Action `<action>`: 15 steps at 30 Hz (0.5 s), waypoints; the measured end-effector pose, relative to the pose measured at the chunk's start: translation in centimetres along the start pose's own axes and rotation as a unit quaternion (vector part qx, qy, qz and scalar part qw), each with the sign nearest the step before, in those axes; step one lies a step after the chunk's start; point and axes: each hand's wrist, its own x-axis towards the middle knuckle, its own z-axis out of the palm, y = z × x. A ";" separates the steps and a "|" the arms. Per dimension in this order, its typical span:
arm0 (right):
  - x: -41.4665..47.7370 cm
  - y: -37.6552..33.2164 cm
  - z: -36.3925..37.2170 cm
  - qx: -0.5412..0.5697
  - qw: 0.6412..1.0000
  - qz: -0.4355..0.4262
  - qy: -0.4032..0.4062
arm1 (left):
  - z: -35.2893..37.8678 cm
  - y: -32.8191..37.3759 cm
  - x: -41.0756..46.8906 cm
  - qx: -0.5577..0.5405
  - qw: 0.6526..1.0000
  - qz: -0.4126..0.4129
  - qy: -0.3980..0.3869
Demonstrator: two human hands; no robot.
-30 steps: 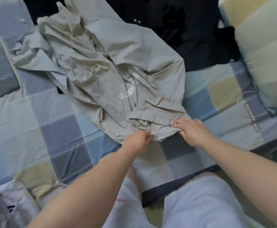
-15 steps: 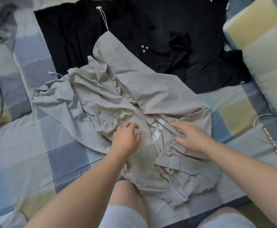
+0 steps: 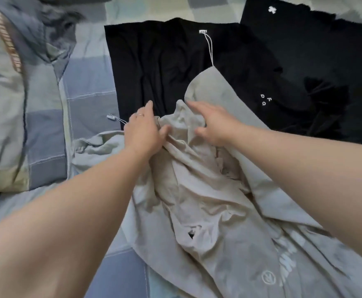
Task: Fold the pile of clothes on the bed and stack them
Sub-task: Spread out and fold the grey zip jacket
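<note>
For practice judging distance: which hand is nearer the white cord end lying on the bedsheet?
Left. The left hand lies just right of the cord end; the right hand is farther right, on the beige garment.

Bare left forearm [image 3: 79,201], bare right forearm [image 3: 304,160], thin pale ring [image 3: 140,114] on a left grip [image 3: 142,134] finger

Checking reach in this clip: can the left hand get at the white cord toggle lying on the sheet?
Probably yes. The left hand rests on the beige garment close beside the toggle, which lies uncovered on the sheet with nothing between them.
</note>
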 end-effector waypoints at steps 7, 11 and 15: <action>0.7 -1.7 2.1 -0.141 0.985 -0.026 -0.091 | 1.7 0.0 -5.0 -0.032 0.986 0.166 -0.010; -3.9 -0.7 1.1 -0.153 0.986 -0.045 -0.056 | -0.3 0.1 -11.4 -0.111 0.972 0.204 -0.022; -10.5 -0.7 -3.2 -0.159 0.981 -0.113 0.014 | -5.3 1.6 -16.1 -0.192 0.975 0.101 -0.035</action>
